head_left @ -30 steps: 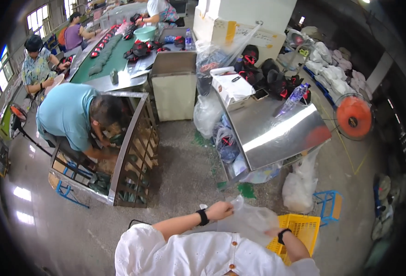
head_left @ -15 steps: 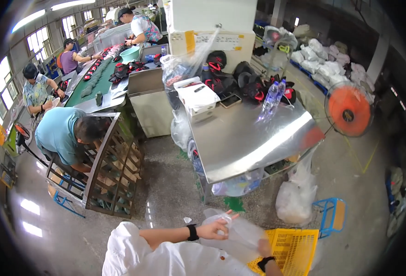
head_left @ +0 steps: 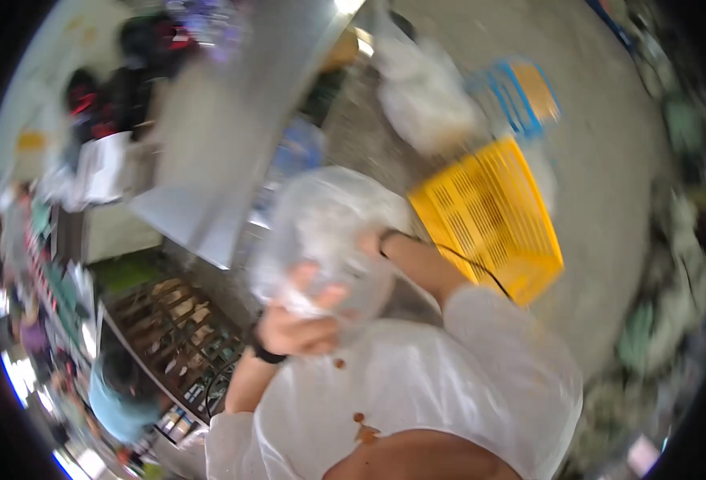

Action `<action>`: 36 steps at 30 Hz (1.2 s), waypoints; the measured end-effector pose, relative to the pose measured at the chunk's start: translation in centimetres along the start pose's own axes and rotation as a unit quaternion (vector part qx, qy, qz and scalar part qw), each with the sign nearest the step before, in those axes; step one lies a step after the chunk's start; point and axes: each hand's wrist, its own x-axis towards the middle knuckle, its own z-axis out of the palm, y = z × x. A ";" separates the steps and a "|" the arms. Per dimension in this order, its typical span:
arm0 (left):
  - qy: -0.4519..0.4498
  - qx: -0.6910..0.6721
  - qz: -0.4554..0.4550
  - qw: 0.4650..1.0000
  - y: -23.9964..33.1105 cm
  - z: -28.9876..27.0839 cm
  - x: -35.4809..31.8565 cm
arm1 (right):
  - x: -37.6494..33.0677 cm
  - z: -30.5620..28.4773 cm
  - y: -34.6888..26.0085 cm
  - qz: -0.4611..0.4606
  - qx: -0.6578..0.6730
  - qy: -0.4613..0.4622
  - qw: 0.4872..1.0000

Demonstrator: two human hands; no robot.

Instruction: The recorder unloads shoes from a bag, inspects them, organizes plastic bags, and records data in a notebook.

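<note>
A translucent plastic bag (head_left: 333, 208), puffed and crumpled, spreads in front of my chest. My left hand (head_left: 301, 324), with a black band on its wrist, has its fingers curled round the near-left edge of the bag. Against the bag's right side is my right hand (head_left: 371, 240), also banded in black. Its fingers are smeared by motion and partly covered by the film, so I cannot make out whether they grip. Just right of that forearm stands a yellow plastic basket (head_left: 493, 216) with slotted walls. Whatever the bag contains is too blurred to name.
A metal-topped table (head_left: 217, 120) lies ahead to the left, bearing black-and-red items. Beyond the basket are a stuffed white bag (head_left: 425, 96) and a blue-framed stool (head_left: 525, 96). At lower left a person in blue (head_left: 121, 396) bends by a slatted rack (head_left: 181, 336).
My view has swung down and tilted, so the table and rack now appear at the left. Both hands have come together at the bag, which is now puffed out.
</note>
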 end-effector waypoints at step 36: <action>-0.181 0.160 -0.302 0.922 -19.9 4.2 27.6 | -28.5 -4.4 28.6 0.400 0.492 0.604 0.483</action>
